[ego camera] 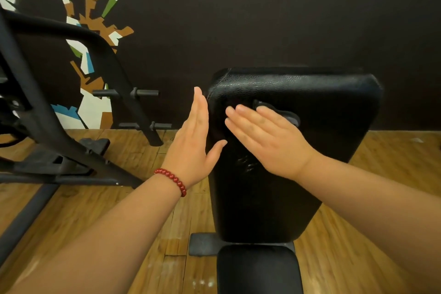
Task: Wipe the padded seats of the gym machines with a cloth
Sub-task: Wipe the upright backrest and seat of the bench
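Observation:
A black padded backrest [322, 102] of a gym bench stands before me, with the smaller black seat pad [259, 270] below it. My right hand [267, 141] lies flat on the backrest with straight fingers, pressing a dark cloth [290, 116] that shows only as a fold past the fingers. My left hand [194, 141], with a red bead bracelet at the wrist, is held flat and upright against the pad's left edge, thumb touching the pad's face.
A black steel machine frame [47, 107] with weight pegs [143, 93] stands at the left. The floor [107, 210] is wooden planks. A dark wall with a coloured mural [95, 31] rises behind. The bench's metal base plate [202, 243] sits low on the floor.

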Action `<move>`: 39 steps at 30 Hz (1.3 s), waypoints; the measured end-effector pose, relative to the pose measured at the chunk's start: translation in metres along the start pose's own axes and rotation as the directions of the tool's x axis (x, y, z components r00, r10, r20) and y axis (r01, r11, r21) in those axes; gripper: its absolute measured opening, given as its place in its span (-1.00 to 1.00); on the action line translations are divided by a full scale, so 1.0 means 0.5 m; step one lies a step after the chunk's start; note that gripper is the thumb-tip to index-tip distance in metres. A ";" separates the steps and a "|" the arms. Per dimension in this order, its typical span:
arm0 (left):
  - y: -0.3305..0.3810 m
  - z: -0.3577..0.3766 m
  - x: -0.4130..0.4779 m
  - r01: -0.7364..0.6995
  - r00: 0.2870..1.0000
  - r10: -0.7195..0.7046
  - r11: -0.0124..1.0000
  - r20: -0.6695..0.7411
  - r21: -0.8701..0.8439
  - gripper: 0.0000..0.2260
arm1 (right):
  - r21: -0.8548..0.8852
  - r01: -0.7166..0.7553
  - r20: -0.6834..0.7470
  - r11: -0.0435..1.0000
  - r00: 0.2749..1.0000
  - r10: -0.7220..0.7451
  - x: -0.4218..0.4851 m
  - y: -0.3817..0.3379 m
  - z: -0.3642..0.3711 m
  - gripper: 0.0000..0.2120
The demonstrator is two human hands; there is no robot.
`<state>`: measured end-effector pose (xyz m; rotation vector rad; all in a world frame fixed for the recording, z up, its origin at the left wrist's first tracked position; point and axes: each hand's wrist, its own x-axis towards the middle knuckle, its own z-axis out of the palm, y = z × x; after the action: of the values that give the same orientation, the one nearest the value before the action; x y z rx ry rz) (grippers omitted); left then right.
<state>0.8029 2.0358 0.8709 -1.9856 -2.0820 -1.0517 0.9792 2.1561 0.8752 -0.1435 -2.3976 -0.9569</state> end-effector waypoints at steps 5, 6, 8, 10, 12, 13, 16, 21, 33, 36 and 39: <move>-0.020 0.007 -0.011 -0.023 0.999 0.024 0.999 0.022 -0.033 0.04 | 0.036 0.102 0.080 0.994 0.991 -0.104 0.019 0.019 -0.020 -0.44; -0.023 0.014 -0.017 -0.014 1.000 0.015 0.999 0.021 -0.053 0.02 | 0.045 0.077 0.065 0.996 0.995 -0.080 0.027 0.017 -0.023 -0.42; -0.027 0.029 -0.030 0.015 1.000 -0.012 0.996 0.025 -0.088 -0.02 | 0.052 0.012 0.038 0.999 0.999 -0.014 0.038 0.002 -0.023 -0.35; -0.030 0.038 -0.040 0.019 0.999 -0.016 0.995 0.030 -0.102 -0.03 | 0.072 0.029 0.063 0.997 0.997 -0.034 0.035 -0.020 -0.012 -0.34; -0.034 0.041 -0.041 0.019 1.000 -0.017 0.994 0.024 -0.107 -0.01 | 0.107 0.110 0.092 0.988 0.989 -0.120 0.028 -0.029 -0.004 -0.33; -0.035 0.041 -0.040 0.023 1.000 -0.021 0.994 0.020 -0.106 -0.01 | 0.122 0.135 0.094 0.983 0.985 -0.147 0.028 -0.025 -0.005 -0.31; -0.031 0.043 -0.041 0.028 1.000 -0.029 0.994 -0.008 -0.103 -0.02 | 0.062 0.100 0.061 0.993 0.993 -0.104 0.034 -0.010 -0.013 -0.30; -0.012 0.051 -0.052 0.107 0.994 -0.110 0.988 -0.021 -0.112 -0.06 | -0.009 -0.045 -0.030 0.999 0.999 0.045 0.025 -0.047 0.014 -0.47; 0.020 0.069 -0.063 0.211 0.971 -0.214 0.977 -0.107 -0.045 -0.20 | 0.128 0.048 -0.020 0.991 0.999 -0.045 0.030 -0.033 0.008 -0.49; 0.011 0.075 -0.064 0.201 0.972 -0.206 0.978 -0.115 -0.052 -0.20 | 0.139 0.135 0.038 0.981 0.989 -0.141 0.008 -0.045 0.027 -0.49; -0.004 0.083 -0.063 0.171 0.975 -0.177 0.984 -0.135 -0.054 -0.18 | 0.153 0.156 0.047 0.976 0.985 -0.164 -0.006 -0.056 0.036 -0.48</move>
<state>0.8226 2.0305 0.8226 -1.7154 -2.2072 -1.2347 0.9654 2.1476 0.8459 0.0796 -2.5558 -0.8493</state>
